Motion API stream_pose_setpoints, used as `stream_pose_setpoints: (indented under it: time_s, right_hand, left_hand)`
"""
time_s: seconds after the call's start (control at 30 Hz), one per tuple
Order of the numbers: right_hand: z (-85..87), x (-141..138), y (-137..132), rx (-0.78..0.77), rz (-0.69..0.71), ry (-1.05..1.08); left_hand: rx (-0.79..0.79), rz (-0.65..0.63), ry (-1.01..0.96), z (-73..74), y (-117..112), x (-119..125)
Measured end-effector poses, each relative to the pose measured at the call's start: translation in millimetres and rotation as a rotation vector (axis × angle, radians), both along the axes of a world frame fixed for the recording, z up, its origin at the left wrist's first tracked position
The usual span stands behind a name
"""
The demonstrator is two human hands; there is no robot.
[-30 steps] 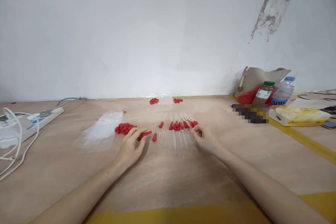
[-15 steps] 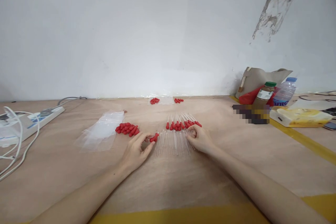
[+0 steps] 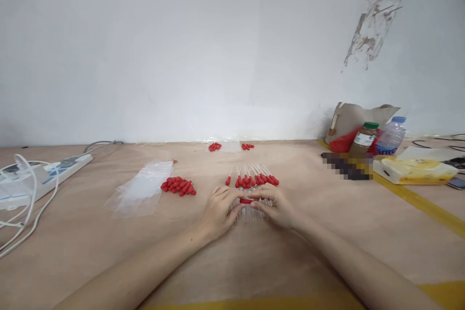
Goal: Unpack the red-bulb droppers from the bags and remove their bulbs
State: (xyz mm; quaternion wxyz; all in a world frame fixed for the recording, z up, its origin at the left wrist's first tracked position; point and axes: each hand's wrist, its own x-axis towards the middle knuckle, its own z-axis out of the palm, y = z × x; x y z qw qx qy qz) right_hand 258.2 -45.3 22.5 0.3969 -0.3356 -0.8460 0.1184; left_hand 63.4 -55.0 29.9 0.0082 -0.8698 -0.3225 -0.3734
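Note:
My left hand (image 3: 220, 210) and my right hand (image 3: 276, 207) meet at the middle of the table, fingers pinched together. Between their fingertips sits a red rubber bulb (image 3: 246, 201), held over a row of clear glass tubes (image 3: 250, 215). What the right fingers grip beside the bulb is hidden; it may be a tube. Just beyond the hands lies a fan of droppers with red bulbs fitted (image 3: 256, 178). A loose pile of red bulbs (image 3: 178, 186) lies to the left, next to a clear plastic bag (image 3: 141, 187).
A white power strip with cables (image 3: 34, 179) lies far left. Two small bulb heaps (image 3: 214, 146) sit by the wall. At the right stand a tan bag (image 3: 358, 116), a jar (image 3: 363, 141), a water bottle (image 3: 390, 135) and a tissue pack (image 3: 414, 169).
My left hand carried a red bulb from near the pile rightward to the middle. My right hand shifted left to meet it over the tubes. The view tilted slightly downward.

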Motion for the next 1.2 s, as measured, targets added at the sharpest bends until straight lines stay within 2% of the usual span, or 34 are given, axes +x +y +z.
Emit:
stream_pose_setpoints:
  time_s: [0.07, 0.1, 0.17, 0.23, 0.33, 0.43, 0.57, 0.77, 0.87, 0.97, 1.03, 1.1, 1.2]
  right_hand:
    - [2.3, 6.1, 2.9, -0.010, -0.030, -0.036]
    - [3.8, 10.9, 4.4, -0.050, -0.065, -0.048]
    - [6.5, 23.5, 7.3, -0.195, -0.199, -0.048]
    - [7.1, 37.6, 10.5, -0.359, -0.387, -0.022]
    - [3.0, 51.7, 16.5, -0.483, -0.566, -0.004]
    - [-4.8, 51.8, 23.6, -0.492, -0.598, 0.008]
    - [-13.7, 43.6, 30.7, -0.478, -0.613, 0.025]
    - [-18.9, 46.3, 33.2, -0.465, -0.586, 0.061]
    - [-19.6, 51.2, 34.8, -0.451, -0.590, 0.090]
    - [-18.2, 51.4, 34.2, -0.415, -0.619, 0.128]
    - [-15.3, 46.3, 29.9, -0.323, -0.615, 0.178]
    - [-10.5, 36.4, 21.4, -0.145, -0.547, 0.229]
    - [-1.5, 15.7, 2.9, 0.145, -0.360, 0.176]
  left_hand:
    - [-0.033, -0.038, 0.008, 3.6, 6.2, 2.8]
    - [-0.075, -0.016, 0.022, 6.2, 11.2, 3.0]
    - [-0.201, 0.132, 0.059, 11.6, 25.6, 1.6]
    - [-0.330, 0.357, 0.076, 14.8, 44.7, -1.5]
    - [-0.451, 0.503, 0.085, 12.8, 74.4, -5.1]
    - [-0.556, 0.569, 0.092, 6.0, 94.7, -3.8]
    - [-0.613, 0.621, 0.100, 2.1, 103.2, 3.2]
    - [-0.546, 0.620, 0.109, 15.9, 86.4, 2.3]
    - [-0.450, 0.548, 0.085, 20.4, 63.7, -10.2]
    - [-0.309, 0.444, 0.047, 14.7, 35.8, -28.5]
    - [-0.128, 0.335, 0.005, 6.7, 18.3, -40.5]
    - [-0.008, 0.264, -0.018, -1.4, 4.2, -49.8]
    - [0.050, 0.191, -0.034, -9.7, -8.4, -56.4]
